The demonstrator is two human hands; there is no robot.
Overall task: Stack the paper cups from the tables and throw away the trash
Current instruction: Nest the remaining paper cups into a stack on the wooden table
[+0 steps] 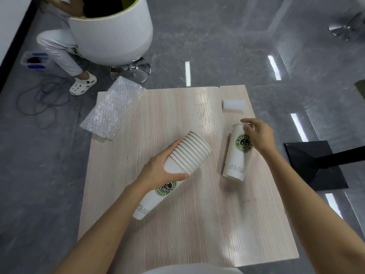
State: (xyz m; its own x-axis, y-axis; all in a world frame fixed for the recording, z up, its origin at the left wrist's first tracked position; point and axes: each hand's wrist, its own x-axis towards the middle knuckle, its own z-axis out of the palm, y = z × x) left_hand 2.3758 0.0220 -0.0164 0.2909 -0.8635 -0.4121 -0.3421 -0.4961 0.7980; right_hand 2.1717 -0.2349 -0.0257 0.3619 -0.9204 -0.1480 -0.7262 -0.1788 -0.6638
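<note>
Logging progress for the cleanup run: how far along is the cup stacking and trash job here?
Done: many cups nested in a stack, gripped by the left hand. In hand: the right hand holds one loose cup, not yet nested. Left: add that cup, then bin the bubble wrap and white foam piece lying on the table.

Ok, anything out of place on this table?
Yes: the bubble wrap hangs askew over the table's far-left corner, and a white foam block sits near the far-right edge. Nothing spilled.
</note>
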